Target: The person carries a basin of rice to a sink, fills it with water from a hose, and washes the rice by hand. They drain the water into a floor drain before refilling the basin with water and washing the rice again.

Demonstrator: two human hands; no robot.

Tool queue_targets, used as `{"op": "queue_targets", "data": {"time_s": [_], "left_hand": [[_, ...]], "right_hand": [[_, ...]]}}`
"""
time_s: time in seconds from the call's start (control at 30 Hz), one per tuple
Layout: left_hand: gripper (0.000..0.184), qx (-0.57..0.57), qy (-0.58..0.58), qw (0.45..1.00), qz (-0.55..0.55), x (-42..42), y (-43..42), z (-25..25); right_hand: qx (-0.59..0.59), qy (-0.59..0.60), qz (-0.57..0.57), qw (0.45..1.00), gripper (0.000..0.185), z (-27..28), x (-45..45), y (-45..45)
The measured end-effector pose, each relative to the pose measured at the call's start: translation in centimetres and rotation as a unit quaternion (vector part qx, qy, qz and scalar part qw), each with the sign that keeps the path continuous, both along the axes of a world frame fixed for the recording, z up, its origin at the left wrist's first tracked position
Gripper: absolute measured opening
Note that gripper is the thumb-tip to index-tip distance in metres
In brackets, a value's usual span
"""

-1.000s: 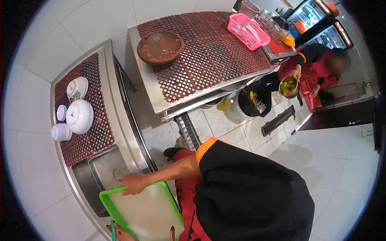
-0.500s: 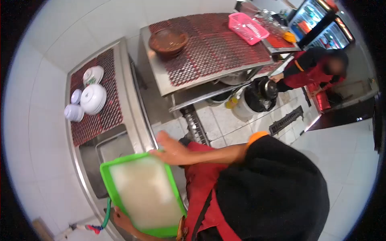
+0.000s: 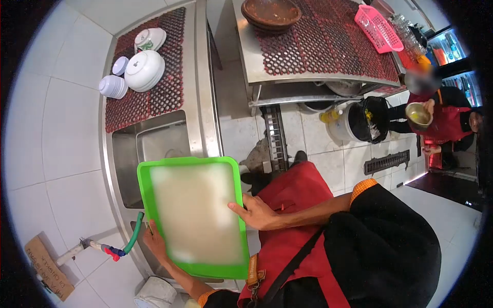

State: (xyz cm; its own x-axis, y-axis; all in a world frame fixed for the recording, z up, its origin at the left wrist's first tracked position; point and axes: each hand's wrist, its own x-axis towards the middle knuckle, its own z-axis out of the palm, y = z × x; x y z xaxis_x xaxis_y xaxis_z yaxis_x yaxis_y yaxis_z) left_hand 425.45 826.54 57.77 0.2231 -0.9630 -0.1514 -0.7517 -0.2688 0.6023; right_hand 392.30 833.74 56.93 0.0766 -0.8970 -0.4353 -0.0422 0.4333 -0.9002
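Observation:
A green-rimmed rectangular tray (image 3: 237, 179) lies nearly flat in front of me, over the sink counter's edge. Its pale, whitish contents fill most of it and look blurred. My right hand (image 3: 258, 212) grips the right rim, thumb on top, with the other fingers partly hidden. At the left rim my left hand (image 3: 155, 243) is closed on the tray, close to the end of a green hose (image 3: 135, 233). Just beyond the tray is a metal sink basin (image 3: 169, 136).
White bowls (image 3: 145, 71) stand upside down on a red mat (image 3: 167, 95). A brown stone bowl (image 3: 271, 14) and a pink basket (image 3: 378, 29) rest on the other table. A co-worker (image 3: 449, 120) holds a metal bowl (image 3: 419, 115) beside a black-lined bin (image 3: 354, 123).
My right hand has moved from the tray's upper left corner to its right rim and closed there. The co-worker's metal bowl went over the bin, then away from it. The view has shifted.

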Motion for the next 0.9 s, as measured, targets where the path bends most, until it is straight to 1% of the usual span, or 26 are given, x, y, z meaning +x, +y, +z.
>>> {"op": "queue_targets", "data": {"time_s": [0.13, 0.2, 0.23, 0.3, 0.33, 0.37, 0.4, 0.47, 0.5, 0.53, 0.6, 0.63, 0.67, 0.7, 0.73, 0.8, 0.9], "left_hand": [[0.049, -0.011, -0.010, 1.000, 0.020, -1.0, 0.4, -0.8], [0.049, -0.028, 0.069, 0.996, 0.039, -2.3, 0.6, -0.7], [0.049, -0.027, 0.064, 0.997, 0.039, -3.8, 0.6, -0.1], [0.050, -0.049, 0.112, 0.991, 0.045, -7.1, 0.8, 0.8], [0.050, -0.050, 0.110, 0.992, 0.042, -8.0, 0.8, 0.6], [0.049, -0.035, 0.112, 0.992, 0.035, -8.7, 1.0, 0.3], [0.049, -0.021, 0.115, 0.993, 0.028, -9.6, 1.2, 0.0], [0.049, -0.034, 0.109, 0.993, 0.028, -14.7, 1.4, 1.4], [0.048, -0.046, 0.102, 0.993, 0.030, -17.3, 1.5, 1.8], [0.048, -0.053, 0.100, 0.993, 0.036, -19.0, 1.6, 1.8], [0.046, -0.012, 0.097, 0.995, 0.030, -21.9, 2.1, 1.9], [0.046, -0.026, 0.095, 0.994, 0.043, -23.3, 2.1, 1.6], [0.045, -0.033, 0.095, 0.995, 0.005, -24.6, 2.1, 0.9], [0.045, -0.039, 0.095, 0.994, -0.036, -26.0, 2.1, 0.5], [0.045, -0.048, 0.094, 0.994, -0.027, -27.6, 2.4, 0.7], [0.044, 0.018, 0.111, 0.992, -0.061, -31.4, 2.5, 0.6], [0.046, 0.009, 0.121, 0.989, -0.091, -35.3, 3.2, -3.6]], "right_hand": [[-0.008, 0.001, -0.046, 0.999, 0.038, -0.4, -1.9, -0.1], [-0.013, 0.003, -0.052, 0.999, 0.036, -0.4, -3.6, -0.3], [-0.022, 0.008, -0.060, 0.998, 0.034, -0.3, -4.5, -0.4], [-0.030, 0.004, -0.071, 0.997, 0.032, 0.4, -6.8, -0.7], [-0.040, 0.007, -0.084, 0.996, 0.030, 0.4, -8.0, -0.8], [-0.042, 0.003, -0.109, 0.993, 0.025, -0.2, -8.9, -0.6], [-0.042, 0.002, -0.111, 0.993, 0.025, -0.1, -10.1, -0.6], [-0.081, 0.010, -0.167, 0.983, 0.023, 0.8, -13.2, -0.8], [-0.070, 0.004, -0.189, 0.979, 0.023, 1.1, -14.7, -0.7], [-0.076, 0.001, -0.182, 0.980, 0.023, 0.9, -16.2, -0.3], [-0.048, 0.051, -0.204, 0.976, 0.024, 0.3, -19.5, 0.5], [-0.068, 0.057, -0.218, 0.972, 0.025, 0.0, -21.1, 1.0], [-0.088, 0.062, -0.233, 0.967, 0.026, -0.3, -22.7, 1.5], [-0.079, 0.058, -0.244, 0.965, 0.027, -0.7, -24.2, 2.0], [-0.074, 0.034, -0.260, 0.962, 0.028, -1.0, -25.7, 2.5], [-0.082, 0.048, -0.271, 0.958, 0.029, -1.3, -28.9, 3.6], [-0.079, 0.074, -0.297, 0.949, 0.031, -3.4, -32.9, 5.5]]}}
